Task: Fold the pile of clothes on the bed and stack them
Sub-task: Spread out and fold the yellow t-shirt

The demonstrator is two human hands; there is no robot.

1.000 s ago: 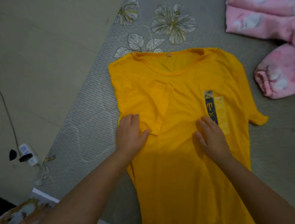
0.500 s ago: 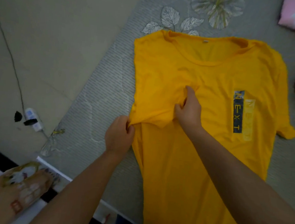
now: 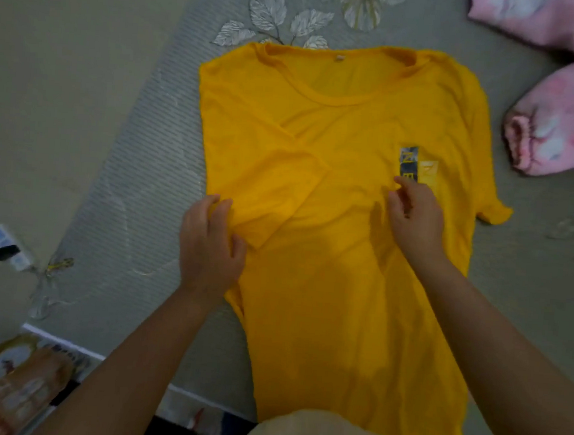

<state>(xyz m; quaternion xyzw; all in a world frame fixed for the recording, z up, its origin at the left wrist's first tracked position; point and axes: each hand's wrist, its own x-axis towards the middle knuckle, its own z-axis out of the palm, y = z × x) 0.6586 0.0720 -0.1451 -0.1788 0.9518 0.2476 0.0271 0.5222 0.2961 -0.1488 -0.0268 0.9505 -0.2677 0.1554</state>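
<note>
A yellow T-shirt [image 3: 335,289] lies face up on the grey bed cover [image 3: 125,204], collar at the far end. Its left sleeve is folded inward across the chest. My left hand [image 3: 209,249] pinches the lower edge of that folded sleeve at the shirt's left side. My right hand [image 3: 414,220] rests on the chest just below the dark and yellow printed label [image 3: 416,165], fingers loosely curled and touching the fabric. The right sleeve [image 3: 492,206] still lies spread out. A pink fleece garment [image 3: 561,118] lies unfolded at the far right.
The bed's left edge runs diagonally, with bare floor [image 3: 49,78] beyond it. On the floor sit a white power strip [image 3: 4,241] with a black plug and a cable. A printed box or bag [image 3: 8,377] lies at the bottom left.
My right hand has left the folded sleeve and moved right to below the label. My left hand has kept its hold on the sleeve's edge, and the sleeve now lies flatter.
</note>
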